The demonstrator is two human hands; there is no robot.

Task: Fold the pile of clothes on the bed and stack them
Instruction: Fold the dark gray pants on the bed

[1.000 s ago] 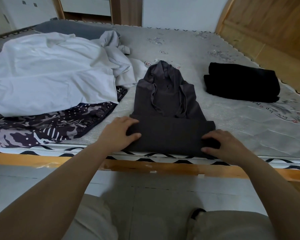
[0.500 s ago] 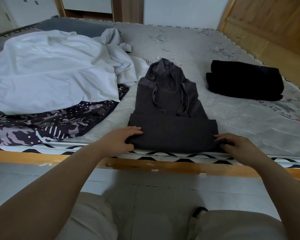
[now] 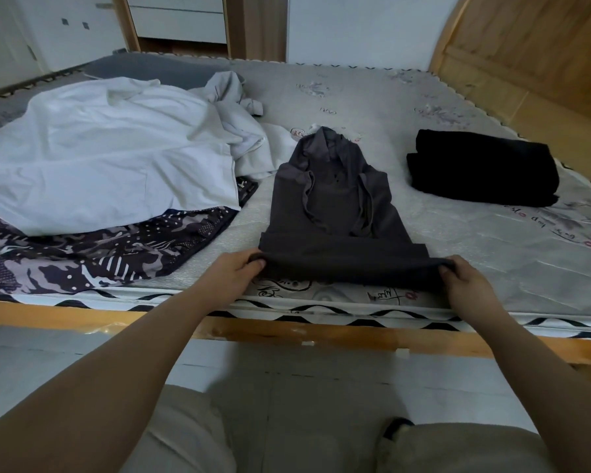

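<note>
Head view: I see both hands, left hand (image 3: 232, 275) and right hand (image 3: 464, 285), pinching the grey hoodie (image 3: 335, 213) hem; uneven lifting could skew my fold.

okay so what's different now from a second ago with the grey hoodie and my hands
Both hands went from resting on the near fold of the grey hoodie to gripping it: the left hand and right hand now pinch its near corners and have lifted that edge off the mattress. The folded black garment, white garment and patterned garment lie as before.
</note>
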